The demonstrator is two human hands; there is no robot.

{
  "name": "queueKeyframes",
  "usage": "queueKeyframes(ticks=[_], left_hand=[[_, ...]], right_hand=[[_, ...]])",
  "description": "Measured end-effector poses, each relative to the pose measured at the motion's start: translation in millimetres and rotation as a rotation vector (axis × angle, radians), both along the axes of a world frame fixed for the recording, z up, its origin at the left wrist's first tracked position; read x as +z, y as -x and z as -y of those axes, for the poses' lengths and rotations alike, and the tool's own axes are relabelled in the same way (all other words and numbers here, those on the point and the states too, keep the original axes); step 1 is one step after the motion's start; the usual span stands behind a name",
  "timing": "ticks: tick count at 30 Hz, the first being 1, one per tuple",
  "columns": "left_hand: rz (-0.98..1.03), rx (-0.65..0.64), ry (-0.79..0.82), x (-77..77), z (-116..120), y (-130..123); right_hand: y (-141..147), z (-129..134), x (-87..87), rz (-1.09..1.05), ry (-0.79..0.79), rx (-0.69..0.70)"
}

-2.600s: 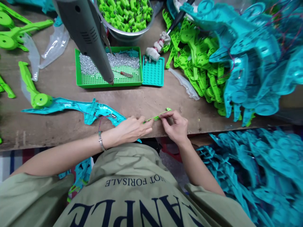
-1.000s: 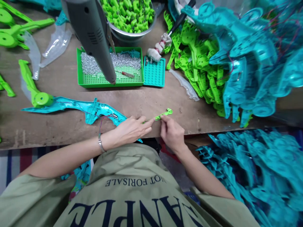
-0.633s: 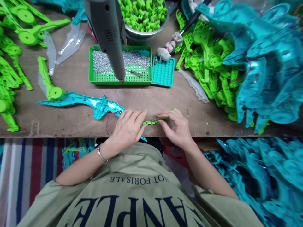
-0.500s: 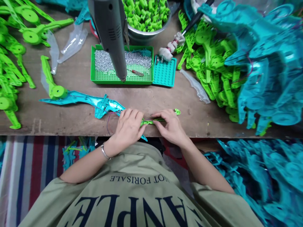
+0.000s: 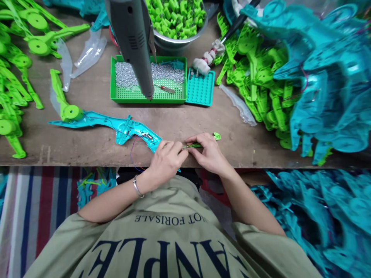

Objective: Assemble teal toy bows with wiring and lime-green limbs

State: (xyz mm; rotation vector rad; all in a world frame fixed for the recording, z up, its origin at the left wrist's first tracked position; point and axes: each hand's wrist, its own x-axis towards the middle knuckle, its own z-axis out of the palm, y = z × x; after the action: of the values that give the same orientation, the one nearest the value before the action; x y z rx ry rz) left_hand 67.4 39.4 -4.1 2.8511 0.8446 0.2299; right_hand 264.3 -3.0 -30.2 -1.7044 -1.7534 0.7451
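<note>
A long teal plastic shell (image 5: pixel 113 123) lies near the table's front edge, with thin red and blue wires looping below it. A green arm piece with a round disc (image 5: pixel 72 112) touches its left end. My left hand (image 5: pixel 168 160) is over the shell's right end, its fingers bent and pressed together around something largely hidden. Close to its right, my right hand (image 5: pixel 208 152) pinches a slim green part (image 5: pixel 193 145) between thumb and fingers. The green tip of a part shows beyond the right fingers.
A grey power screwdriver (image 5: pixel 136 46) hangs above a green tray (image 5: pixel 147 101) of screws. Beside the tray are a teal pad (image 5: pixel 200 92) and a metal bowl (image 5: pixel 176 41). Green parts (image 5: pixel 261 73) and teal shells (image 5: pixel 321 88) pile up at right; more green parts lie left.
My left hand has moved slightly right and down, uncovering more of the shell's right part. My right hand has barely moved and keeps its pinch.
</note>
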Motion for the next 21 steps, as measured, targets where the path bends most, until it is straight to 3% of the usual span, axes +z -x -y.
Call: queueKeyframes(ticks=[4,10,14,21], left_hand=[[-0.048,-0.116,-0.051,-2.3,1,6],[-0.040,-0.104,-0.083,-2.9,1,9],[0.037,-0.044,-0.039,-6.3,3,14],[0.088,0.206,0.078,-6.9,0,17]], right_hand=[[-1,-5,-1.0,-0.045,0.017,-0.027],[1,-9,-7.1,-0.051,-0.012,-0.072],[0,-9,-10.7,-0.063,-0.022,-0.075],[1,-7,-10.3,-0.015,-0.111,-0.035]])
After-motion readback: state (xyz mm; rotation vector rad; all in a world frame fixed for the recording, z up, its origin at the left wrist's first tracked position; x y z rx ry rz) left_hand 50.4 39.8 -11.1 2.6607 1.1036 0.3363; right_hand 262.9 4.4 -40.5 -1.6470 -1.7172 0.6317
